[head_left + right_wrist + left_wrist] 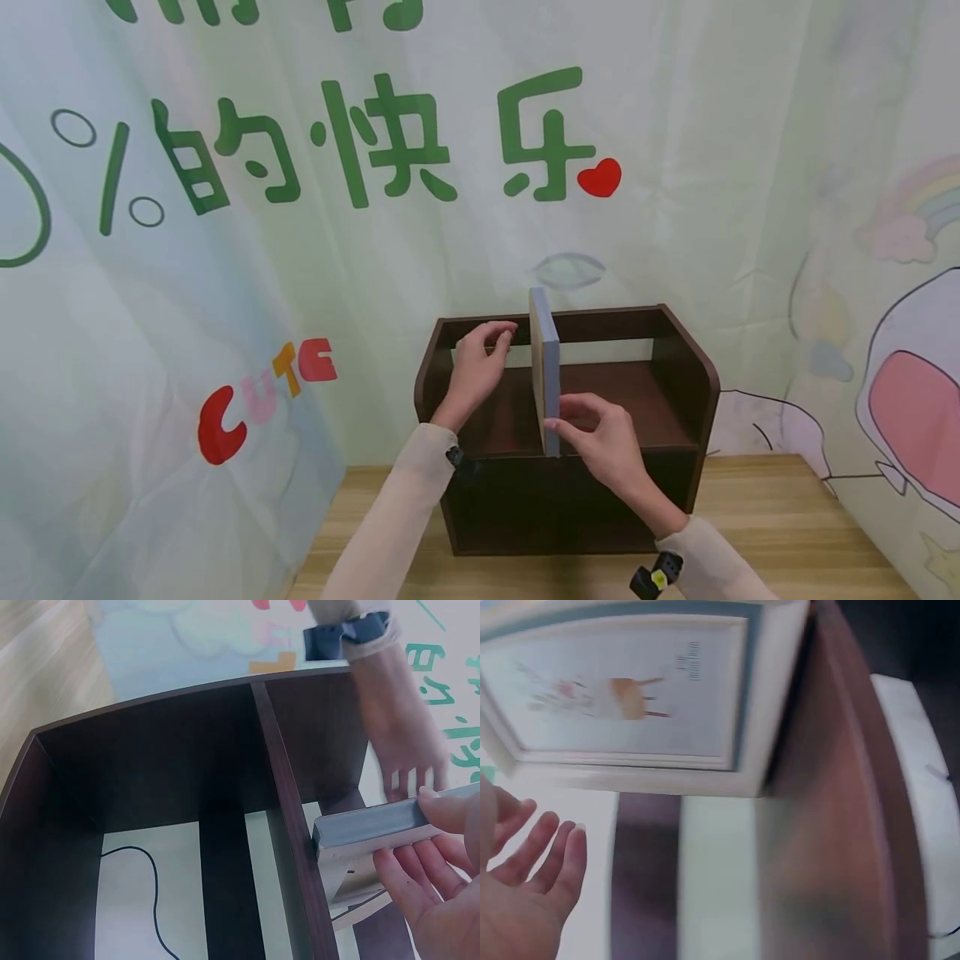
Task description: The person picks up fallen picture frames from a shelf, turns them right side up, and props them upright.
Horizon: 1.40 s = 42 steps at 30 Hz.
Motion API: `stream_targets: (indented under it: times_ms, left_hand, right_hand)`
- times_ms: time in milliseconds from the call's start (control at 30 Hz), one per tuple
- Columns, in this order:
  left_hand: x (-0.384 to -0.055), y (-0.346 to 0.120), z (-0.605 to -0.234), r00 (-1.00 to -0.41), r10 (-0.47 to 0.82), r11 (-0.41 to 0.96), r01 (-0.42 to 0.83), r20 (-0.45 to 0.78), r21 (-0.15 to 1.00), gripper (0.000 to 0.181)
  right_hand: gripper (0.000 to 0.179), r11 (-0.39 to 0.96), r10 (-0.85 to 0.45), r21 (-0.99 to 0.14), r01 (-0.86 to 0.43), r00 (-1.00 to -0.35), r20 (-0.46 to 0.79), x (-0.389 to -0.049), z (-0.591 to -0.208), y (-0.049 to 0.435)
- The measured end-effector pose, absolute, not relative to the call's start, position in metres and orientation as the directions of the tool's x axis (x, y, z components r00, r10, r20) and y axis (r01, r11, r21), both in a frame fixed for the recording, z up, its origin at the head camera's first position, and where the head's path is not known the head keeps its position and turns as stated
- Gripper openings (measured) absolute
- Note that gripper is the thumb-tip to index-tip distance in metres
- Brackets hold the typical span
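Frame (551,383) is at the shelf (637,404), a little to the 9 o'clock side of its middle, over the front edge of the upper board. It stands upright and edge-on to the head camera, its depth running back toward 12 o'clock and its long axis, so far as the left wrist view shows, vertical. Whether its foot bears on the board or hangs just above it, I cannot tell.

The right hand (607,433) is the nearer one: thumb and fingers pinch the frame low on its near edge. From that hand, most of the frame rises toward 10 or 11 o'clock.

From the left hand (477,367), the frame lies at 3 o'clock, near but apart. That hand's fingers are loosely bent with nothing between them. It faces the framed side, where the left wrist view shows a chair print (630,697).

Farther out, the table (795,517) spreads below at 6 o'clock. A printed cloth (487,233) hangs behind, with a red heart (600,178) toward 1 o'clock. Through the lower compartment's back, the right wrist view shows a dark line (155,877).
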State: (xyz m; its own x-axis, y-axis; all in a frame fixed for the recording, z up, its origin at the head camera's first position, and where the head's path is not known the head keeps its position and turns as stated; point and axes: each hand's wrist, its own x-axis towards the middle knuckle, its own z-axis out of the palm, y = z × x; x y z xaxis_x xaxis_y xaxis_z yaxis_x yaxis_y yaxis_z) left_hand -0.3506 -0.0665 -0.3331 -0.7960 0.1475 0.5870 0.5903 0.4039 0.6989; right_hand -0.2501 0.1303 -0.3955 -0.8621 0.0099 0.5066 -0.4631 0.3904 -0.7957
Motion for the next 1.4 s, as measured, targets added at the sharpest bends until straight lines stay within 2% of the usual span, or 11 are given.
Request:
stream_targets:
  times_ms: [167,300,467,600,733,1000,1200,1300,1400]
  left_hand:
    - [-0.333,-0.072,-0.311,-0.674,0.189,0.383,0.720,0.714,0.579,0.031]
    - [-0.320,-0.068,-0.297,-0.564,0.276,0.325,0.817,0.778,0.476,0.031]
    - [-0.309,-0.062,-0.285,-0.403,0.410,0.363,0.895,0.818,0.259,0.042]
    - [-0.306,-0.058,-0.285,-0.315,0.483,0.367,0.920,0.817,0.138,0.045]
    - [-0.307,-0.055,-0.288,-0.276,0.519,0.345,0.933,0.809,0.097,0.041]
    - [-0.309,-0.055,-0.302,-0.257,0.480,0.316,0.943,0.839,0.108,0.040]
    - [-0.308,-0.057,-0.304,-0.234,0.461,0.320,0.944,0.856,0.086,0.040]
    - [-0.308,-0.058,-0.302,-0.232,0.457,0.326,0.942,0.859,0.080,0.041]
    - [-0.310,-0.058,-0.301,-0.237,0.453,0.328,0.941,0.859,0.087,0.040]
  right_hand:
    - [0.033,0.382,0.010,-0.800,-0.462,-0.864,0.504,-0.251,-0.396,0.130]
    - [0.032,0.376,0.008,-0.799,-0.469,-0.861,0.509,-0.251,-0.396,0.129]
    - [0.032,0.364,-0.002,-0.792,-0.491,-0.850,0.527,-0.251,-0.397,0.129]
    - [0.032,0.357,-0.009,-0.792,-0.495,-0.850,0.527,-0.250,-0.398,0.130]
    - [0.032,0.355,-0.004,-0.793,-0.496,-0.849,0.529,-0.251,-0.397,0.132]
    - [0.033,0.348,-0.039,-0.792,-0.502,-0.852,0.523,-0.251,-0.405,0.134]
    - [0.024,0.345,-0.039,-0.782,-0.519,-0.840,0.541,-0.252,-0.405,0.141]
    - [0.022,0.390,0.002,-0.745,-0.540,-0.809,0.588,-0.257,-0.400,0.145]
    - [0.019,0.490,0.016,-0.646,-0.585,-0.735,0.678,-0.268,-0.396,0.148]
